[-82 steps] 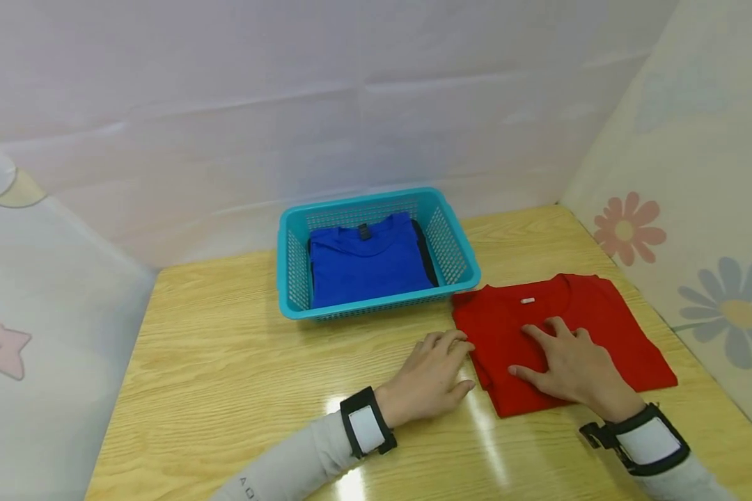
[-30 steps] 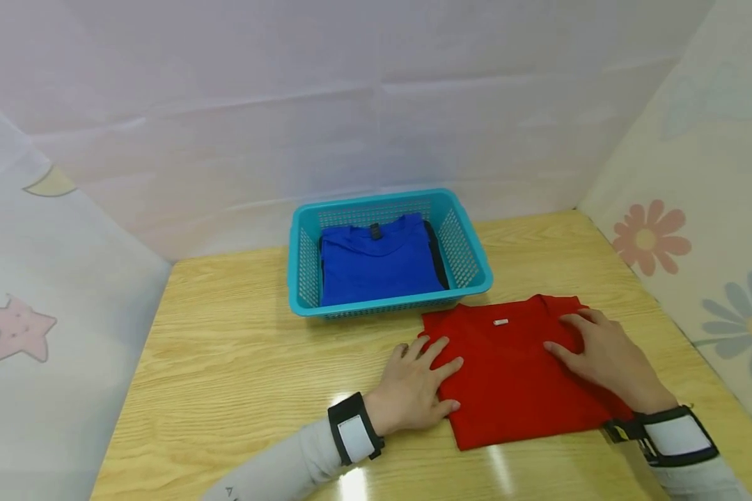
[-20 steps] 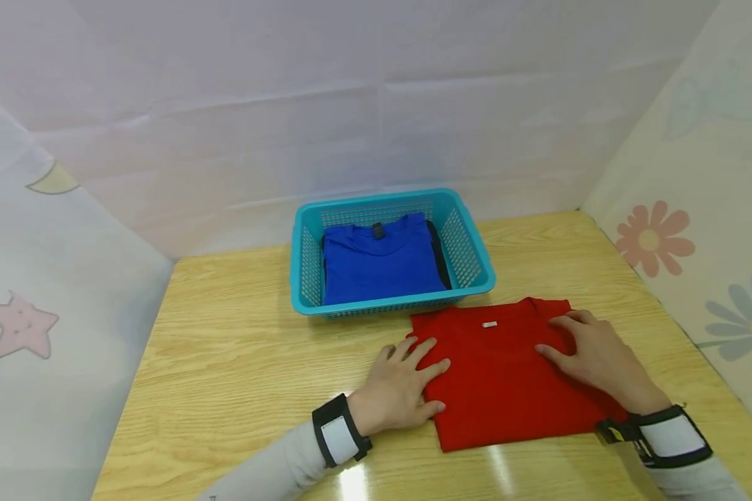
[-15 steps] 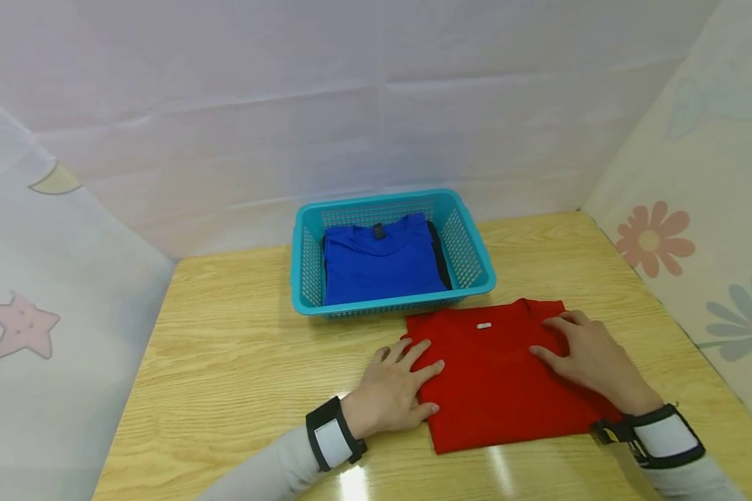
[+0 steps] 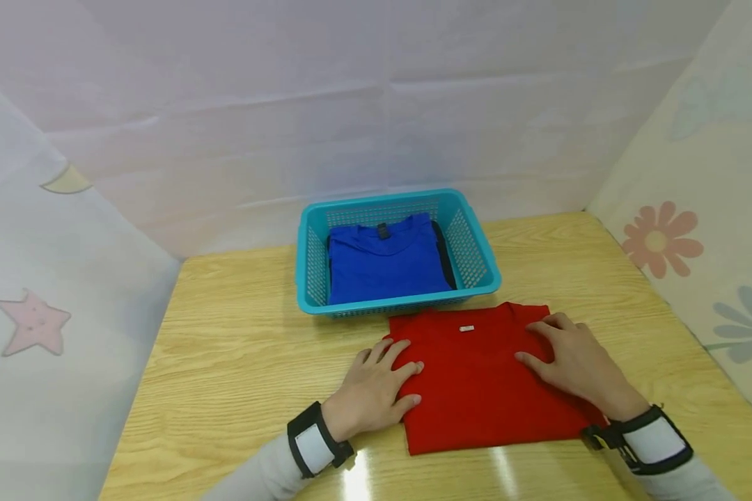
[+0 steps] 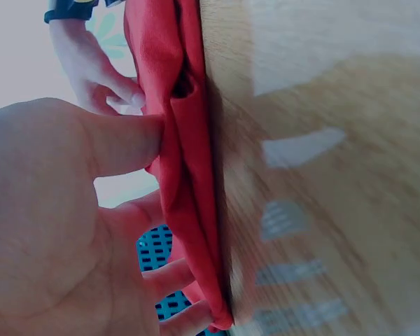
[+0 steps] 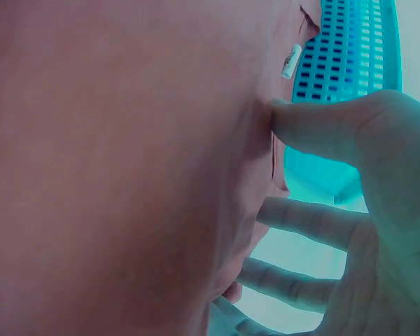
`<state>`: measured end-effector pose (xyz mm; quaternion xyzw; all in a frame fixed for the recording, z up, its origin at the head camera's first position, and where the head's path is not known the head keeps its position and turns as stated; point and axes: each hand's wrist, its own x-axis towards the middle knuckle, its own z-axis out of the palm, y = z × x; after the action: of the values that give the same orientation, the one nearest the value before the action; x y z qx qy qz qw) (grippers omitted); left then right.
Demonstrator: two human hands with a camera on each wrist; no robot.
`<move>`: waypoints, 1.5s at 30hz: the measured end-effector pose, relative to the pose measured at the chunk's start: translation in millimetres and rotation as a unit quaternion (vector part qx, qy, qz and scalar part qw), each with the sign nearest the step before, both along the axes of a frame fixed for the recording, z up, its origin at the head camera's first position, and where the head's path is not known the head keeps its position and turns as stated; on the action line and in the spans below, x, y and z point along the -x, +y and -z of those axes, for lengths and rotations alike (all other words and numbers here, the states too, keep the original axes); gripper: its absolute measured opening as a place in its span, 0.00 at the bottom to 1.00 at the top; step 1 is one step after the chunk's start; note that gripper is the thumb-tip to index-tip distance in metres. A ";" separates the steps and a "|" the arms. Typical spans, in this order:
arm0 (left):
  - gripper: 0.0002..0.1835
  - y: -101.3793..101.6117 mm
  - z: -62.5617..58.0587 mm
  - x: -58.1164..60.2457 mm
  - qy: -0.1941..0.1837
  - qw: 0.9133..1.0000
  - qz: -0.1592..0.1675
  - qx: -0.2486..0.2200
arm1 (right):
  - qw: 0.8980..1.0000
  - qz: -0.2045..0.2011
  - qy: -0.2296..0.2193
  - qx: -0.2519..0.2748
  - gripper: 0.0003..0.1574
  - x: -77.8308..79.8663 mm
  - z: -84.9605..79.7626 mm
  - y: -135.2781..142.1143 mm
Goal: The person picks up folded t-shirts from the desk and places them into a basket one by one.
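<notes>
A folded red T-shirt [image 5: 476, 383] with a small white neck label lies flat on the table, just in front of the basket. My left hand [image 5: 366, 393] rests on its left edge with fingers spread; in the left wrist view the thumb [image 6: 129, 143] touches the layered fold. On the shirt's right side lies my right hand [image 5: 579, 362], its fingertips touching the cloth. The right wrist view has the right thumb [image 7: 315, 129] against the red fabric and the other fingers apart. Neither hand is curled round the shirt.
A turquoise plastic basket [image 5: 401, 303] stands behind the shirt. It holds a folded blue T-shirt [image 5: 388, 268] with a dark garment [image 5: 443, 256] showing beneath. The wooden table [image 5: 238, 334] meets printed cloth walls at the back and sides.
The red shirt has slid left and slightly toward me, now in front of the basket. Both hands have shifted left with it; the right hand has changed from mid-shirt to its right side.
</notes>
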<state>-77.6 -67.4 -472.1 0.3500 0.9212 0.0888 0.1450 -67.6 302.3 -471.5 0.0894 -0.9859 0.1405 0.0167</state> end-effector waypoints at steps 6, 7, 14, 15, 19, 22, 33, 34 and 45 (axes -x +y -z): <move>0.25 -6.9 -1.5 -1.6 0.009 1.000 -0.021 -0.004 | 1.000 -0.011 -0.002 -0.001 0.39 1.5 -1.1 -9.9; 0.25 -8.3 -1.6 -1.7 0.010 1.000 -0.024 -0.004 | 1.000 -0.013 -0.002 0.000 0.39 1.8 -1.6 -11.3; 0.22 -24.3 -1.6 -3.7 0.022 0.999 -0.042 -0.022 | 0.999 -0.031 -0.017 0.020 0.39 3.4 -6.2 -21.2; 0.21 -27.0 -1.5 -3.9 0.023 0.998 -0.045 -0.025 | 0.999 -0.034 -0.021 0.023 0.39 3.4 -6.9 -23.2; 0.19 -35.2 -1.7 -6.5 0.022 0.998 -0.058 -0.029 | 0.998 -0.040 -0.039 0.032 0.41 2.0 -7.9 -32.0; 0.18 -38.2 -3.5 -9.7 0.021 0.997 -0.067 -0.024 | 0.998 -0.040 -0.044 0.031 0.41 -0.2 -6.9 -38.8; 0.17 -47.9 -6.1 -17.8 0.028 0.994 -0.106 -0.015 | 0.996 -0.060 -0.047 0.037 0.40 -1.3 -8.5 -53.6; 0.17 -49.3 -6.2 -18.4 0.029 0.993 -0.110 -0.017 | 0.996 -0.062 -0.047 0.040 0.40 -1.0 -8.4 -54.7; 0.17 -61.7 -9.5 -24.9 0.000 0.987 -0.144 -0.066 | 0.994 -0.076 -0.049 0.058 0.38 -1.1 -7.6 -71.3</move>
<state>-52.7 -129.1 -462.6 0.2222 0.9541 0.1696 0.1076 -66.5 231.0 -463.9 0.1556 -0.9662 0.2023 -0.0367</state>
